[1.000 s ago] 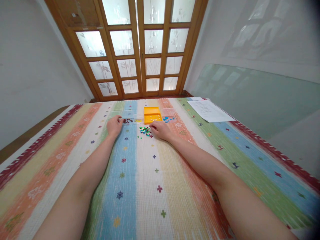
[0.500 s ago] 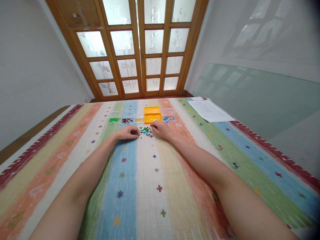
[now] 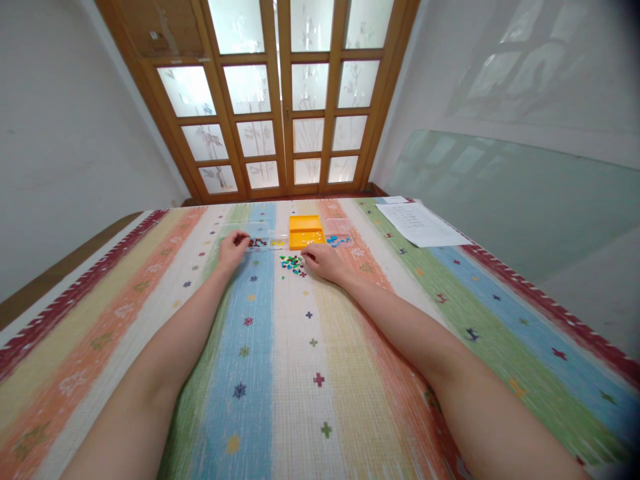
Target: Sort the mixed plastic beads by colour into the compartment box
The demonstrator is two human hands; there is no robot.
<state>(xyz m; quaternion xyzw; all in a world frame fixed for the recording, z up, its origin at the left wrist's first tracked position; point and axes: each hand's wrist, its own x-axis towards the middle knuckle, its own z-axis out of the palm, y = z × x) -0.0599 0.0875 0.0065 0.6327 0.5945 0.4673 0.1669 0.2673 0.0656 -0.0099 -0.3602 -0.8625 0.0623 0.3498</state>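
My left hand (image 3: 233,249) is over the left-hand clear boxes, its fingertips pinched together beside the dark red pieces (image 3: 259,243). Whatever it may hold is too small to make out, and it covers the green pieces' box. On the cloth lies a small mixed pile of green, blue and dark red pieces (image 3: 292,264). At the right edge of this pile rests my right hand (image 3: 324,263), fingers curled and closed; what is in them is hidden.
Beyond the pile stands an open yellow box (image 3: 307,223) with white pieces. Clear boxes with yellow pieces (image 3: 278,243) and blue pieces (image 3: 338,241) flank it. A printed paper sheet (image 3: 420,225) lies at the far right on the striped tablecloth (image 3: 295,360).
My left hand has moved from the pile's left side, away and leftward, to the clear boxes, covering the green pieces. My right hand stays by the pile.
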